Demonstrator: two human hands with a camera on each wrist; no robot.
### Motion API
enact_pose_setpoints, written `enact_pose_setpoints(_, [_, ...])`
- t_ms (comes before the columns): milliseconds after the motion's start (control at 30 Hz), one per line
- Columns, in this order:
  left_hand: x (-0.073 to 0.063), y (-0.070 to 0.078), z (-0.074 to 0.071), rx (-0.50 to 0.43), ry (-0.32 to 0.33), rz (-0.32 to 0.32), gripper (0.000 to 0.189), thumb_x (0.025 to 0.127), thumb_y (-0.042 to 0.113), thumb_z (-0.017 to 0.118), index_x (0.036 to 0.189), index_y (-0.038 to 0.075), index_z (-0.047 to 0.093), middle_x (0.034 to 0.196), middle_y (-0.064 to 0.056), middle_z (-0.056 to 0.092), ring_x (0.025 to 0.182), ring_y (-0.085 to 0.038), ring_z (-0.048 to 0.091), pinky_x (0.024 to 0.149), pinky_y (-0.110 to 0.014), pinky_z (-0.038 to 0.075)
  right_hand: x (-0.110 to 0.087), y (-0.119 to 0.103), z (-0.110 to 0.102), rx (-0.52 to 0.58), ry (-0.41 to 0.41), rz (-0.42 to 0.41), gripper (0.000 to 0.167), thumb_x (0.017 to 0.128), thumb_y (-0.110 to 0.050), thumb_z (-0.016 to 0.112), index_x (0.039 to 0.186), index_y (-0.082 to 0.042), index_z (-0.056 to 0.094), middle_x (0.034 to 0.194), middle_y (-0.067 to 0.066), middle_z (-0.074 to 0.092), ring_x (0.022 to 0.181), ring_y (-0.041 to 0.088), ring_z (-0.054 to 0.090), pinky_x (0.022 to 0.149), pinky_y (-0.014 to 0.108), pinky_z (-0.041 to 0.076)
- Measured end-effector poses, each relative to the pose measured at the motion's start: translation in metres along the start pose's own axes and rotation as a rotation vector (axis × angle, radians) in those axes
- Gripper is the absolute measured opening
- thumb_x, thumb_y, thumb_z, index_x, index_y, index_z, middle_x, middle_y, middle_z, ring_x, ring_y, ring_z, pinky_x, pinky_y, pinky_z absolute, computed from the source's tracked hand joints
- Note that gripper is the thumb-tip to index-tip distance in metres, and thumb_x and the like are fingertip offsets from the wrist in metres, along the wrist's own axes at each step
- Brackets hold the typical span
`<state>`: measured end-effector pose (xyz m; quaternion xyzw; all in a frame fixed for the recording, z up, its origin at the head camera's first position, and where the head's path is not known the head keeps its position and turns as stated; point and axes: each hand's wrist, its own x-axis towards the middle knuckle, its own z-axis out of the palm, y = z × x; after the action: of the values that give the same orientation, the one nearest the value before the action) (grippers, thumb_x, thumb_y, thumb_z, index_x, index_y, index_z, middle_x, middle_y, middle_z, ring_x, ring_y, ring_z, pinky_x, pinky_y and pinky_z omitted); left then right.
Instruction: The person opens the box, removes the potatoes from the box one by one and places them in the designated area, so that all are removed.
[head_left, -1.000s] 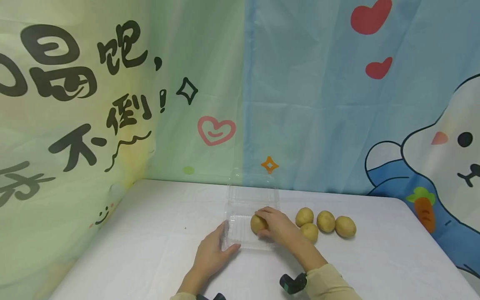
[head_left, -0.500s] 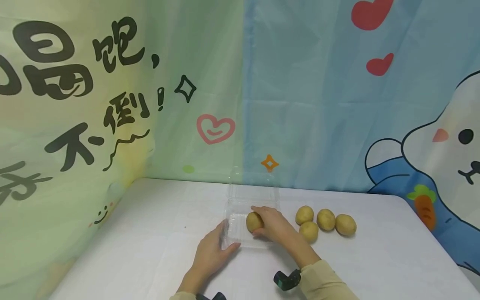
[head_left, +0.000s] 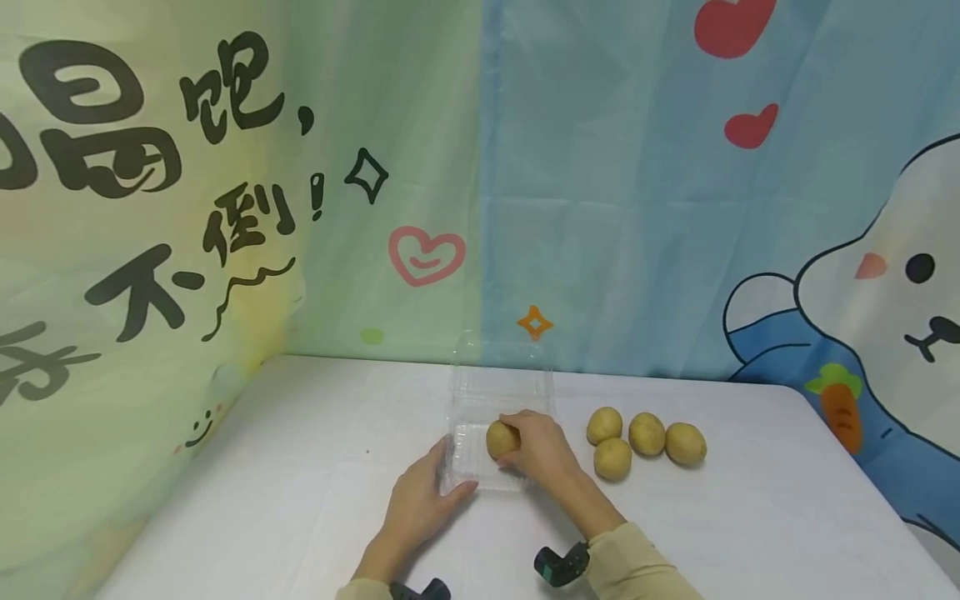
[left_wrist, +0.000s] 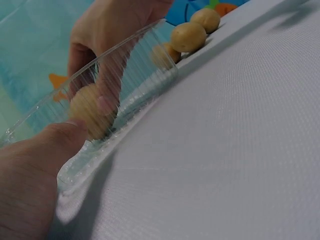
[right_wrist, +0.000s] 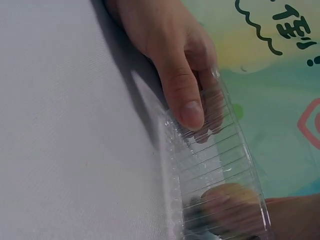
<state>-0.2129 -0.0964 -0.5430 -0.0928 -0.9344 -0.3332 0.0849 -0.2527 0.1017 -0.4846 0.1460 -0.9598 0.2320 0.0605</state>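
Observation:
A clear, ribbed plastic box [head_left: 467,454] lies on the white table with its hinged lid [head_left: 501,383] tipped back behind it. My left hand [head_left: 420,498] holds the box at its near left corner, the thumb [right_wrist: 187,105] against the near wall. Inside the box, my right hand [head_left: 546,454] grips a potato [head_left: 500,439] between thumb and fingers. Through the ribbed wall [left_wrist: 135,70] in the left wrist view, the potato [left_wrist: 89,110] appears low, close to the box floor. Whether it touches the floor is hard to tell.
Several loose potatoes [head_left: 647,434] sit close together on the table [head_left: 750,500], right of the box. A printed cloth backdrop [head_left: 600,208] hangs behind the table and along its left side. Dark wrist cameras [head_left: 561,566] are strapped to both wrists.
My right hand has moved left within the box, taking the potato with it. The left hand keeps its hold on the corner. The view has shifted slightly.

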Motion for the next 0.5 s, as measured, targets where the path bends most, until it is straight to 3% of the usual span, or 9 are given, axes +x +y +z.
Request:
enact_pose_setpoints(333, [0.0008,0.0003,0.0005,0.015,0.001,0.015,0.081,0.081,0.056,0.065,0.140,0.005,0.044,0.135,-0.014,0.056,0.120,-0.034,0.056,0.100,-0.048,0.047,-0.0053,0.0020,-0.0009,0.056,0.072,0.037,0.066,0.061,-0.029,0.087,0.120,-0.009,0.066,0.111,0.007,0.070,0.101,0.025,0.065,0.087,0.040,0.054])
enact_pose_setpoints(500, [0.0005,0.0013,-0.0015,0.015,0.000,0.011,0.081,0.081,0.056,0.065,0.141,0.006,0.043,0.137,-0.013,0.055,0.122,-0.034,0.055,0.102,-0.048,0.046,-0.0098,0.0015,-0.0006,0.069,0.143,0.010,0.066,0.063,-0.029,0.086,0.123,-0.011,0.065,0.114,0.005,0.069,0.103,0.024,0.065,0.089,0.040,0.054])
